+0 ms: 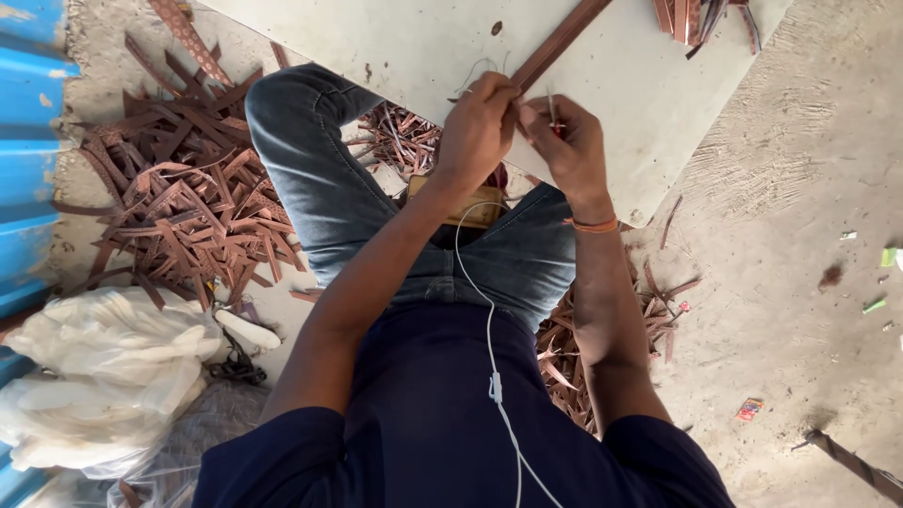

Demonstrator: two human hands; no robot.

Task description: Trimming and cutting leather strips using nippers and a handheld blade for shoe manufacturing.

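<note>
My left hand (478,127) pinches the near end of a long brown leather strip (564,38) that runs up and right across a pale board (649,94). My right hand (564,141) is closed beside it, gripping a small thin tool with a red part (555,122) against the strip's end. Both hands meet above my knees, which are in blue jeans (310,169). An orange band (594,225) circles my right wrist.
A big heap of brown strip offcuts (188,207) lies on the floor to the left, and more offcuts (564,367) sit under my right leg. White plastic bags (103,376) rest at lower left by a blue wall (28,160). More strips (701,19) lie on the board's far end.
</note>
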